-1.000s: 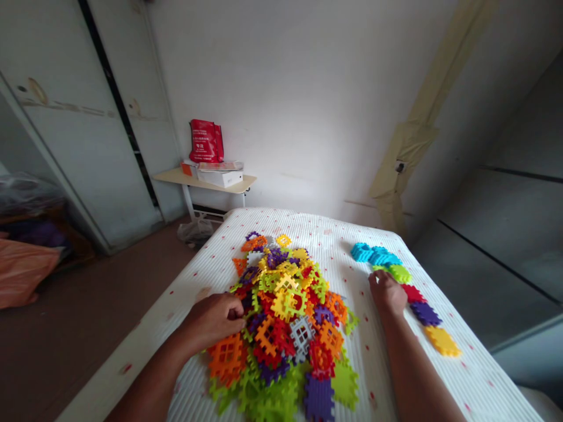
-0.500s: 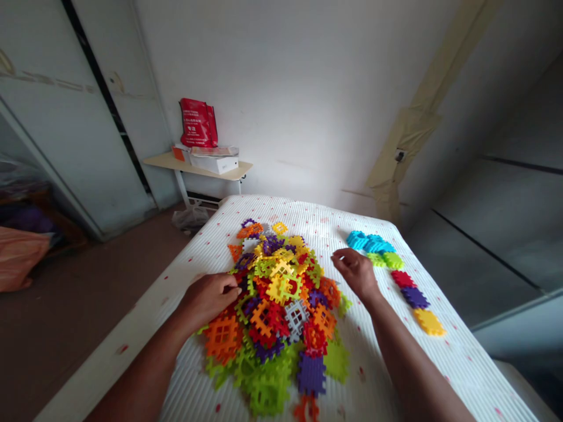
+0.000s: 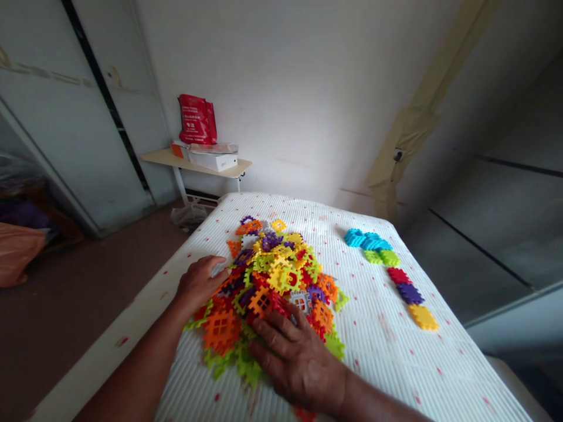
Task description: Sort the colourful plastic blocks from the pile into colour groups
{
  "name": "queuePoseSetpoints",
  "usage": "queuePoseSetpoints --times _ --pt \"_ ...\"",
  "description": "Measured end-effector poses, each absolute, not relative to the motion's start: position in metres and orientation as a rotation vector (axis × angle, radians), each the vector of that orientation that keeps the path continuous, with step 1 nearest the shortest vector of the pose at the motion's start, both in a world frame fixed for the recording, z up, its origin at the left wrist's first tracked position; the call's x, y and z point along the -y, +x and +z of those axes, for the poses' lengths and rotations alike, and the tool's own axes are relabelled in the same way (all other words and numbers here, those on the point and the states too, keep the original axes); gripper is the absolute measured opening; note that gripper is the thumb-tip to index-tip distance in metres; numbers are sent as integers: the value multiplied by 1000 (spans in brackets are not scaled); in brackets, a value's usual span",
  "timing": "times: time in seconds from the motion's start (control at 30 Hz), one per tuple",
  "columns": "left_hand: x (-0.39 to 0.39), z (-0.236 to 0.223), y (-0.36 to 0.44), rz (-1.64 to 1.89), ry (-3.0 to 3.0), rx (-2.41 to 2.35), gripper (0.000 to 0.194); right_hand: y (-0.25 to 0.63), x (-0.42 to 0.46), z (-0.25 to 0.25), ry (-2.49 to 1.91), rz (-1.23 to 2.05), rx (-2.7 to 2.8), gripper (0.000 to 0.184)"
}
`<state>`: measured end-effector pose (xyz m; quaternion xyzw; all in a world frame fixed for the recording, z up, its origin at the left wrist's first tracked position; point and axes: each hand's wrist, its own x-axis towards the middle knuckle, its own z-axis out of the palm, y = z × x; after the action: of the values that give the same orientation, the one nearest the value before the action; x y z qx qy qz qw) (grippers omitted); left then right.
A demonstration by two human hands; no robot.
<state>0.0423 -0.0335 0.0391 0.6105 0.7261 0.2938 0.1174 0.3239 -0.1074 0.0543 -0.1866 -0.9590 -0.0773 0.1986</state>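
A heap of colourful plastic interlocking tiles (image 3: 277,281) lies on a white ribbed mattress (image 3: 382,346) with small red marks. My left hand (image 3: 200,281) rests at the heap's left edge, fingers stretched out flat toward the tiles. My right hand (image 3: 297,357) lies palm down on the near part of the heap, fingers spread over orange, red and green tiles. To the right, apart from the heap, runs a row of sorted tiles: blue (image 3: 363,239), green (image 3: 382,257), red (image 3: 398,275), purple (image 3: 410,293) and yellow (image 3: 422,317).
A small beige table (image 3: 197,167) with a red bag (image 3: 196,119) and white boxes (image 3: 213,158) stands against the far wall. Grey wardrobe doors (image 3: 65,117) line the left. An orange bag (image 3: 17,252) sits on the brown floor at far left.
My right hand has left the sorted row and come down flat on the near side of the heap. My left hand has opened and shifted slightly left.
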Motion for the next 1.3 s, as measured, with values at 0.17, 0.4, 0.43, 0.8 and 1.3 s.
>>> queuePoseSetpoints --times 0.17,0.4,0.43,0.8,1.3 --pt "28 31 44 842 1777 -2008 45 330 89 57 -708 -328 2581 39" --pt "28 31 49 850 1701 -1932 51 345 54 62 -983 -178 2423 52" --pt "28 31 49 856 1686 -1924 53 346 49 62 -1014 -154 2405 54" --pt "33 37 54 906 1443 -1809 54 369 40 73 -1037 75 2166 47" --pt "33 38 55 901 1356 -1757 57 430 141 49 -1386 427 2381 39"
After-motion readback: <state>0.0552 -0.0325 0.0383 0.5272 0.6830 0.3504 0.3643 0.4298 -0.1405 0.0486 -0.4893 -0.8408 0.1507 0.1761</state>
